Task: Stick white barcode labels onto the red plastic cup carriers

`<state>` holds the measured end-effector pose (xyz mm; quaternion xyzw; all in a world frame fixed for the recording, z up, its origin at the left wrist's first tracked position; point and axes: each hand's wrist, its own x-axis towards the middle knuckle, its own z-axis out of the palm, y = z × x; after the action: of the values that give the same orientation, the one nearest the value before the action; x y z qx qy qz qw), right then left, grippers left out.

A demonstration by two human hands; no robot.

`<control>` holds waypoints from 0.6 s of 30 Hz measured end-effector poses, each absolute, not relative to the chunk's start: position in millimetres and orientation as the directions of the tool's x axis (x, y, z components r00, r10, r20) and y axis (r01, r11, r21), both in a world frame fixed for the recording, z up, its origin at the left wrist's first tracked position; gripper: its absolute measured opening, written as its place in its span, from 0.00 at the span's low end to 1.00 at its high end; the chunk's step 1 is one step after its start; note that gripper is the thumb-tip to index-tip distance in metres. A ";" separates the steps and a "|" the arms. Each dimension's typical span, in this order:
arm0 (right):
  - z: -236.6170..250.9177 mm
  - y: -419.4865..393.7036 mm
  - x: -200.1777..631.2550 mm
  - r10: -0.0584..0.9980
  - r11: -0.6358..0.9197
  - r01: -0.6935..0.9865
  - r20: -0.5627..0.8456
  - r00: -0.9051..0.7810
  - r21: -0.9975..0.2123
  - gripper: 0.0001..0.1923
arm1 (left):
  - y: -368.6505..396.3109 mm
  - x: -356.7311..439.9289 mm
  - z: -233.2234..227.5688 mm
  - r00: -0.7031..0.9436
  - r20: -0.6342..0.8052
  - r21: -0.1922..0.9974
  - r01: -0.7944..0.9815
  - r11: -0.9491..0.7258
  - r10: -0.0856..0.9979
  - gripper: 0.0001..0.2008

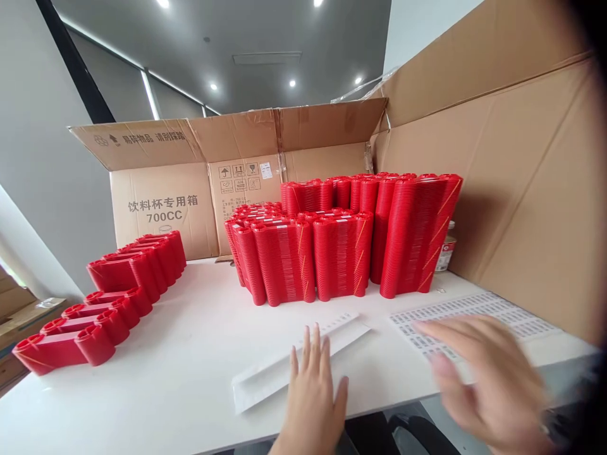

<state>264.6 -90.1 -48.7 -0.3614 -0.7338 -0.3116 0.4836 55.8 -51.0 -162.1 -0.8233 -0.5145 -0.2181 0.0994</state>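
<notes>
My left hand (pixel 313 388) lies flat with its fingers spread, over the near side of a long white folded sleeve or strip (pixel 260 385). Small printed marks show near the strip's far end; whether it is paper or plastic I cannot tell. My right hand (pixel 488 373), blurred by motion, hovers over the near part of a sheet of small printed labels (pixel 493 309). Its thumb and forefinger are apart, and nothing shows between them.
Stacks of ridged red plastic pieces (pixel 341 253) stand at the table's middle back. More red pieces (pixel 61 347) form a row at left. Cardboard walls (pixel 161 189) enclose the back and right. A small labelled jar (pixel 446 249) sits behind the right stack. The white table's (pixel 180 392) front edge is near.
</notes>
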 end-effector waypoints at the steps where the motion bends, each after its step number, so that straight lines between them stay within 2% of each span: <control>1: -47.7 -78.9 258.6 0.267 0.574 0.811 0.912 -0.313 0.110 0.14 | -47.8 53.9 -167.8 0.375 0.442 0.067 0.892 -0.447 0.815 0.27; 5: -61.8 -46.4 233.0 0.462 0.653 0.756 0.811 -0.358 -0.038 0.07 | -41.6 40.9 -187.8 0.351 0.330 0.086 0.913 -0.398 0.876 0.26; 10: -90.5 -30.2 214.3 0.666 0.652 0.735 0.604 -0.437 -0.187 0.10 | -51.6 16.1 -187.0 0.444 0.243 0.048 0.882 -0.468 0.862 0.27; 15: -102.2 -9.4 187.6 0.792 0.608 0.709 0.333 -0.511 -0.358 0.11 | -62.1 -15.8 -173.1 0.556 0.164 0.106 0.811 -0.575 0.815 0.27; 18: -104.9 7.1 164.9 0.798 0.598 0.689 0.226 -0.559 -0.410 0.10 | -69.0 -28.1 -166.5 0.574 0.126 0.165 0.792 -0.588 0.809 0.28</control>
<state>164.9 7.1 -104.9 -0.4262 -0.8720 0.1386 0.1971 -28.1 -69.0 -166.5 -0.8861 -0.4516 -0.0941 -0.0453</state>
